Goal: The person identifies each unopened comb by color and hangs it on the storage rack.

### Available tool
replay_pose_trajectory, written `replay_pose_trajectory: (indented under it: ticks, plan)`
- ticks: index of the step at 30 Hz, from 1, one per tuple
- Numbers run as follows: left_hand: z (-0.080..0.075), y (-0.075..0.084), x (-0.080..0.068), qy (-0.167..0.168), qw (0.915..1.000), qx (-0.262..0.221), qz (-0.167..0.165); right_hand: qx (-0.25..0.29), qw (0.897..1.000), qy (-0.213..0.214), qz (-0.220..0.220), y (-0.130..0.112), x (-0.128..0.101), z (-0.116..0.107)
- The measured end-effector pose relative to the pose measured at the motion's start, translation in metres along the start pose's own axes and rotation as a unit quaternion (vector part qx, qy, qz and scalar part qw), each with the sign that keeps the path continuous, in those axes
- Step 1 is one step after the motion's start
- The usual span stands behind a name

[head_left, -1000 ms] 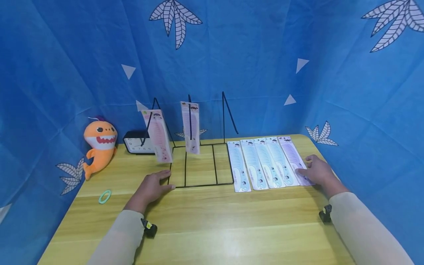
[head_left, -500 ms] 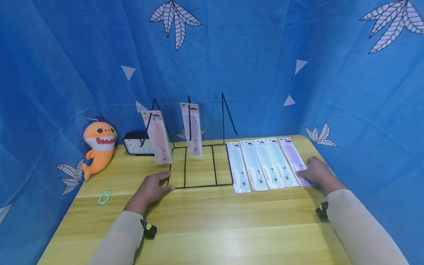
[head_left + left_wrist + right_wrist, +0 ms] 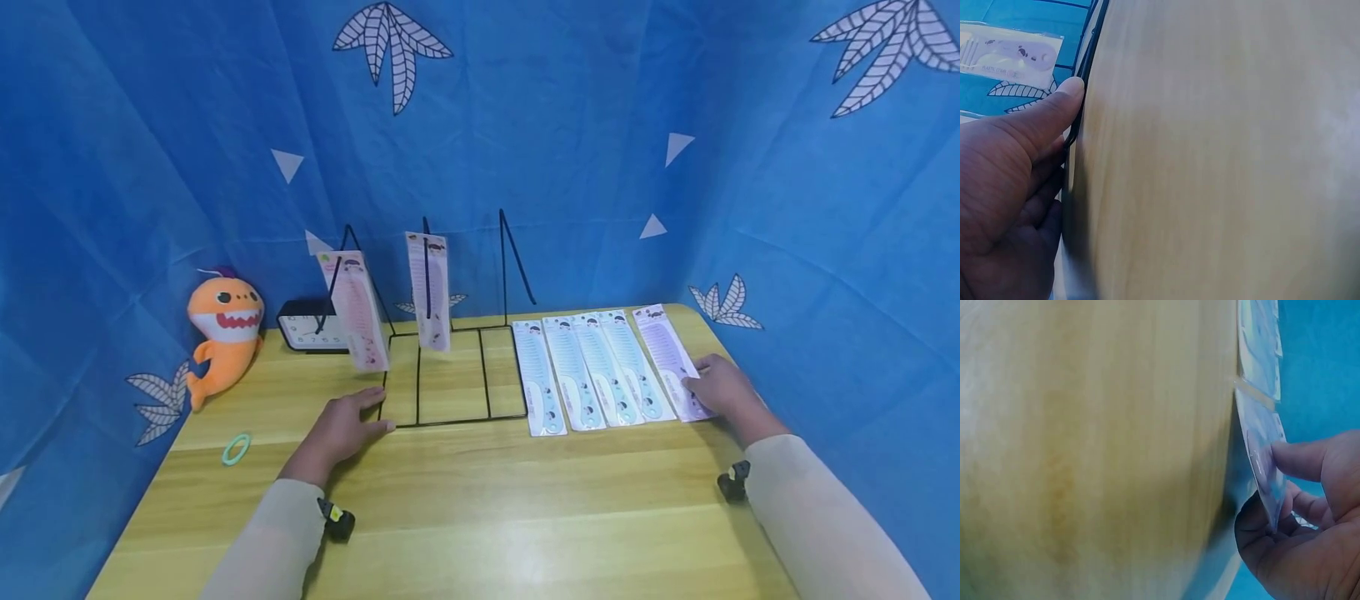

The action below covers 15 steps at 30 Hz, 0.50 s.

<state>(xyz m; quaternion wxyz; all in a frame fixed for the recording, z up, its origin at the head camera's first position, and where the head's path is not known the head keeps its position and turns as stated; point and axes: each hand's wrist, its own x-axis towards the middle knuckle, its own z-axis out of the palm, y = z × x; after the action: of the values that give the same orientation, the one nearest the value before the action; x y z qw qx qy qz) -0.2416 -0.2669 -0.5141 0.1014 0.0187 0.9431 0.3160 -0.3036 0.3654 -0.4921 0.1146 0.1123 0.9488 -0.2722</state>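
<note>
A wire rack [image 3: 450, 375] stood mid-table [image 3: 480, 517], with two packets hanging on it. Right of it, five comb packets [image 3: 592, 371] lay side by side. Left of the rack stood a clock [image 3: 303, 325], then a plush toy [image 3: 223, 329]; a ring [image 3: 237, 448] lay nearer the front.

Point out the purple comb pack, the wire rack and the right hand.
purple comb pack [image 3: 663, 350], head view, middle of the pack
wire rack [image 3: 450, 422], head view, front bar of the base
right hand [image 3: 718, 387], head view, back of the hand
</note>
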Motion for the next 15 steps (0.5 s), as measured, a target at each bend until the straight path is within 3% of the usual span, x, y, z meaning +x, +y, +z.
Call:
replay_pose_trajectory:
  ticks: [11, 15]
  plan:
    - [0.002, -0.003, 0.000, -0.005, 1.0000, 0.000, 0.000, -0.028, 0.999, 0.012, -0.036, 0.008, -0.002, -0.018]
    - [0.001, -0.001, 0.001, -0.002, 1.0000, 0.000, -0.005, -0.029, 0.999, 0.012, -0.030, 0.008, -0.005, -0.025]
